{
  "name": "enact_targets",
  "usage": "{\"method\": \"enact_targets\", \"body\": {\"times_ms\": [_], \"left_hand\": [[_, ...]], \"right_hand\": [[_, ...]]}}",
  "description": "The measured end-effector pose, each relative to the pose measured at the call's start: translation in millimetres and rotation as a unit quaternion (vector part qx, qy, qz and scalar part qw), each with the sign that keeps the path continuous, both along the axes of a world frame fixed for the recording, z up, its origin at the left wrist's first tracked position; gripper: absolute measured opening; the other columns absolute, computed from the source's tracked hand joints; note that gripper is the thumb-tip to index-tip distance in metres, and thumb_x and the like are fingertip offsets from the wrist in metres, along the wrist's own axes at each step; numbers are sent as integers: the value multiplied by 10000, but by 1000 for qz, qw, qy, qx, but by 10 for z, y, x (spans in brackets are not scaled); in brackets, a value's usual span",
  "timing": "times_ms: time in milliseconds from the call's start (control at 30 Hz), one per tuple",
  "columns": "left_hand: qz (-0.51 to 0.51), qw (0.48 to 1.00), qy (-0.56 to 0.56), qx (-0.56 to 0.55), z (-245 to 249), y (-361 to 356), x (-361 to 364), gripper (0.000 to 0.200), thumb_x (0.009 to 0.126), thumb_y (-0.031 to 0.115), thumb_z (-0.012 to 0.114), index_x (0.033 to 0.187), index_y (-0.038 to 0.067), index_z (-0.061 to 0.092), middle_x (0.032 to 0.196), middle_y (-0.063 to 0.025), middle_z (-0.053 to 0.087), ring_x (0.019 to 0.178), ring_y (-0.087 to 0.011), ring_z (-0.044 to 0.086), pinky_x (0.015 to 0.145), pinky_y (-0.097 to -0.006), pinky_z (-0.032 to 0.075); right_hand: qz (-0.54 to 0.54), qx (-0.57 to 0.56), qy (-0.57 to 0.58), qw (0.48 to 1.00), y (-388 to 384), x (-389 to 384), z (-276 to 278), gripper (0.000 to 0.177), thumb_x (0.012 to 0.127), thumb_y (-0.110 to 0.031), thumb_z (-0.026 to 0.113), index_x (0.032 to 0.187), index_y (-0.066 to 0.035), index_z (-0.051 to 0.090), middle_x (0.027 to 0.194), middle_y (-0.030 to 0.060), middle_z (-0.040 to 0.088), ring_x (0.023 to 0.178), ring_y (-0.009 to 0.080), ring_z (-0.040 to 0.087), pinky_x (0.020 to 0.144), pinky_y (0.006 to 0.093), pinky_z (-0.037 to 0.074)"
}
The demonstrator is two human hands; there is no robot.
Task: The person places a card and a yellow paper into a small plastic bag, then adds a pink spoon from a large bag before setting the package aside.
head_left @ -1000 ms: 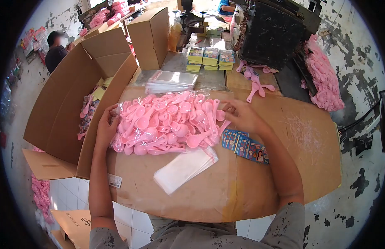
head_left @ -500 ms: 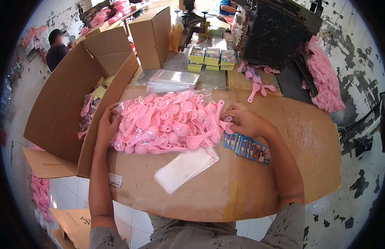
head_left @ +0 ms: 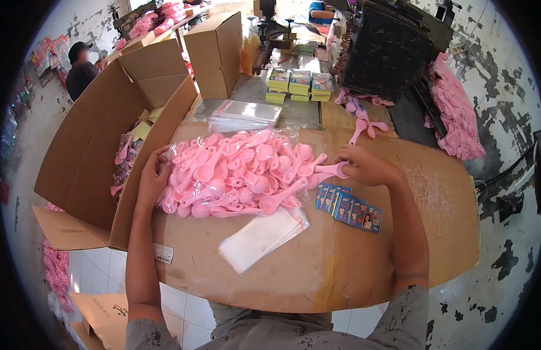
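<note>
A clear plastic bag [head_left: 235, 175] full of pink spoons lies on the cardboard-covered table, its right end loose with spoons spilling out. My left hand [head_left: 154, 179] grips the bag's left edge. At the bag's right end, my right hand [head_left: 367, 165] pinches a pink spoon [head_left: 324, 172] by its bowl, the handle still pointing into the heap. Below that hand lies a fanned row of blue printed cards [head_left: 353, 209]. Several flat clear sleeves [head_left: 263, 240] rest in front of the bag.
An open carton [head_left: 89, 146] with packed spoons and cards stands at left. Behind the bag are clear sleeves [head_left: 241, 115], card stacks [head_left: 299, 83] and loose spoons [head_left: 368, 126]. A black machine [head_left: 384, 49] and another spoon bag [head_left: 456, 111] are at right. A person [head_left: 81, 73] is far left.
My right hand has moved right, drawing a spoon partway out of the heap. Spoons at the bag's right end have shifted. My left hand has stayed on the bag.
</note>
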State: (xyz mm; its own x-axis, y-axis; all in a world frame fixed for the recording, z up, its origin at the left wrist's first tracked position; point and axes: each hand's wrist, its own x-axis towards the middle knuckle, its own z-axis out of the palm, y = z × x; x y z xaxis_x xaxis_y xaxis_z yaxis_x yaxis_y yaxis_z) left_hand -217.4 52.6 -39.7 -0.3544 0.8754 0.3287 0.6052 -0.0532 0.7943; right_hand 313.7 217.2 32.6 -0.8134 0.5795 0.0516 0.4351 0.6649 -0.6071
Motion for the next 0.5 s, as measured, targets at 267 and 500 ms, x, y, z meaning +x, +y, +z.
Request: {"method": "enact_targets", "body": {"times_ms": [267,500], "left_hand": [[7,1000,26,-3,88,-22,76,408,973,-10,610,1376,51,604,953,-29,608,880,-97,587,775,-259,503],[-2,1000,-22,-4,49,-8,55,405,973,-12,601,1374,45,604,984,-27,603,872,-85,574,765,-250,497]], "right_hand": [[-284,84,67,953,167,390,425,253,927,-90,606,1124,22,720,1049,175,713,944,287,681,819,390,529],[-137,251,45,957,114,-14,-3,449,845,10,652,1287,-64,680,1429,178,574,1319,383,544,1110,464,437]]}}
